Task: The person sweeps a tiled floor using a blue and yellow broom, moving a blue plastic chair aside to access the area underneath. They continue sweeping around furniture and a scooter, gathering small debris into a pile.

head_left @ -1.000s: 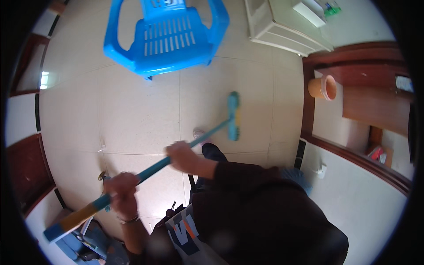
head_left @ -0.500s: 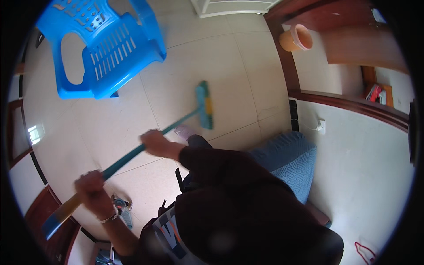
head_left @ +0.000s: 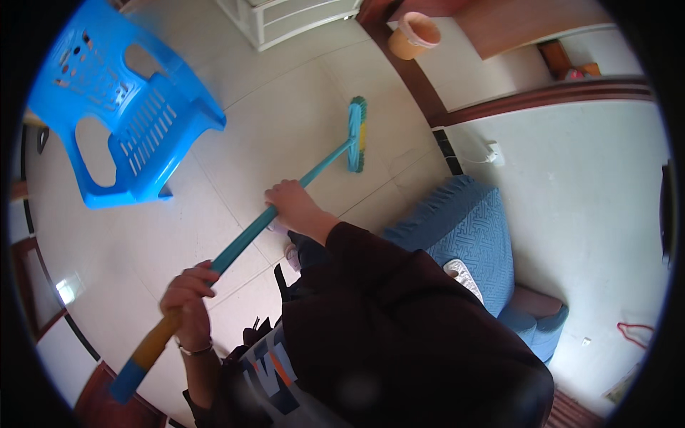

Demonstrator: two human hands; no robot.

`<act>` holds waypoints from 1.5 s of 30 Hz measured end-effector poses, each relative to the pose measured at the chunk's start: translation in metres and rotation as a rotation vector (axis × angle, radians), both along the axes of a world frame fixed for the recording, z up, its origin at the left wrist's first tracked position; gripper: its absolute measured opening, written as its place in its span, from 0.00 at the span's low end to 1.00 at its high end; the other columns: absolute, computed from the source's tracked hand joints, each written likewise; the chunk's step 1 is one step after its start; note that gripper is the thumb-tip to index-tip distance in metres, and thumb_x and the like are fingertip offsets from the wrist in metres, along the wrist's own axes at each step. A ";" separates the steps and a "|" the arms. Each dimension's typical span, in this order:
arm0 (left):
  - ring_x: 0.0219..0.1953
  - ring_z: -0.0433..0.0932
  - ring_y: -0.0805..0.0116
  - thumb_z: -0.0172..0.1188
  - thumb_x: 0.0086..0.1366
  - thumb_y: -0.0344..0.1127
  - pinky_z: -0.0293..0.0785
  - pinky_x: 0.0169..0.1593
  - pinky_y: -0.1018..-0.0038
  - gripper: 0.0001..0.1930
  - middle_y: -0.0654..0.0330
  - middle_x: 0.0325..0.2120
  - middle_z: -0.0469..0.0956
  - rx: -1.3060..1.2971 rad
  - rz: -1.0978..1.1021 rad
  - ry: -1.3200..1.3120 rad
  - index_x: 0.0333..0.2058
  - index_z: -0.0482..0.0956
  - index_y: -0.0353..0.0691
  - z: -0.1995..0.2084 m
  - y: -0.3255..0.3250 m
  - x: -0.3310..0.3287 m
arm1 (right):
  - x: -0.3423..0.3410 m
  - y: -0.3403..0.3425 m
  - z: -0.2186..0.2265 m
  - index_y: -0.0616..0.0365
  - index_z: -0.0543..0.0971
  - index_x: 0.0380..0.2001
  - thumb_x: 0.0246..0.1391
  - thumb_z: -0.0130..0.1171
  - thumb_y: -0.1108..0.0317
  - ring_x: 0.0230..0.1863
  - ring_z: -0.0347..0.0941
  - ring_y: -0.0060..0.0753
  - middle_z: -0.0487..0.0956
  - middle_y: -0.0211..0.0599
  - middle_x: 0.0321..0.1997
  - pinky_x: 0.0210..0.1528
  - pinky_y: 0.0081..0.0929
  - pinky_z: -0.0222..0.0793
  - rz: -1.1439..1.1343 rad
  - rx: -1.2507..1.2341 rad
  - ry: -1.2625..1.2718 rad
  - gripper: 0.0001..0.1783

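Note:
A broom (head_left: 242, 239) slants across the middle, from the lower left up to the right. Its teal handle ends in a yellow and blue grip, and its teal and yellow head (head_left: 355, 135) with green bristles is down on the tiled floor. My left hand (head_left: 189, 303) wraps the handle just above the yellow part. Farther up, my right hand (head_left: 296, 205) is closed round the handle too. Below my right hand, part of my shoe (head_left: 292, 257) shows past the dark trouser leg.
A blue plastic armchair (head_left: 160, 107) stands at the far left. To the right, a sofa (head_left: 471, 228) under a blue patterned cover sits against the white wall (head_left: 571, 207). An orange waste bin (head_left: 414, 36) and a white rack (head_left: 285, 21) are at the back.
The broom's head has swept right across the floor, toward the wall side, with both hands still holding the handle. The view has turned, so the chair sits lower and farther left.

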State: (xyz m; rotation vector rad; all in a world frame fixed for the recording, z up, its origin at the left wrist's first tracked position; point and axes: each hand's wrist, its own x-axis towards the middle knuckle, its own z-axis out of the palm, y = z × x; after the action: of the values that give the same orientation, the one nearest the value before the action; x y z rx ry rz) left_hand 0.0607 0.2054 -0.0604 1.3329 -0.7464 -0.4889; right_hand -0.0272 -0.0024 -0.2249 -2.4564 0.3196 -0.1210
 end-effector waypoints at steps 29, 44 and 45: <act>0.26 0.75 0.61 0.48 0.60 0.31 0.72 0.33 0.69 0.12 0.57 0.18 0.74 0.138 -0.239 0.056 0.17 0.68 0.40 -0.045 -0.376 0.003 | -0.103 -0.287 -0.047 0.56 0.71 0.18 0.36 0.57 0.70 0.29 0.70 0.50 0.73 0.41 0.21 0.30 0.41 0.66 -0.297 0.341 0.106 0.05; 0.50 0.71 0.60 0.54 0.57 0.25 0.65 0.54 0.67 0.09 0.50 0.43 0.75 0.384 -0.555 0.301 0.38 0.76 0.35 -0.158 -0.410 -0.089 | -0.209 -0.405 -0.129 0.54 0.75 0.23 0.38 0.56 0.67 0.34 0.73 0.46 0.76 0.40 0.26 0.35 0.40 0.68 -0.044 0.153 0.598 0.05; 0.52 0.70 0.61 0.53 0.58 0.25 0.64 0.55 0.69 0.10 0.51 0.45 0.74 0.391 -0.549 0.389 0.39 0.76 0.35 -0.172 -0.408 -0.098 | -0.214 -0.404 -0.139 0.54 0.75 0.22 0.38 0.56 0.68 0.35 0.73 0.46 0.75 0.40 0.26 0.35 0.40 0.68 -0.063 0.163 0.640 0.04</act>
State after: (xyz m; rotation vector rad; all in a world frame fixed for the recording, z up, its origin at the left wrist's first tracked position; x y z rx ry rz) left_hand -0.0370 -0.2027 -0.2327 1.3206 -0.7044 -1.3479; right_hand -0.2409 -0.4066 -0.3639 -2.2634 0.6496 0.6515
